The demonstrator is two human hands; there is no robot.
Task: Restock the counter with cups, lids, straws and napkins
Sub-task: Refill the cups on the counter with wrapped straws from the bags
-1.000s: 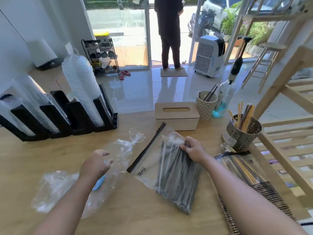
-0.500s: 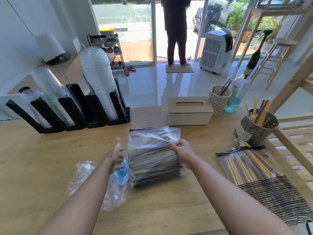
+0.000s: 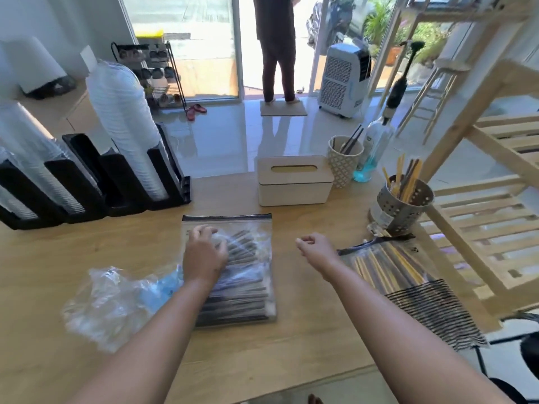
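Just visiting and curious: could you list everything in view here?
bag of dark straws: one, clear, counter centre
bag of yellow straws: one, clear, to its right
crumpled plastic bag: one, clear, to its left
cup organiser: one, black, back left
lid stack: one, white, in organiser
cup stacks: at least two, clear, in organiser
tissue box: one, beige, behind centre bag
patterned cup: one, cream, right of box
pump bottle: one, blue liquid, right of cup
metal straw holder: one, silver, right edge
striped cloth: one, black-and-white, near right
left hand: one, resting on dark-straw bag
right hand: one, curled, empty, between bags
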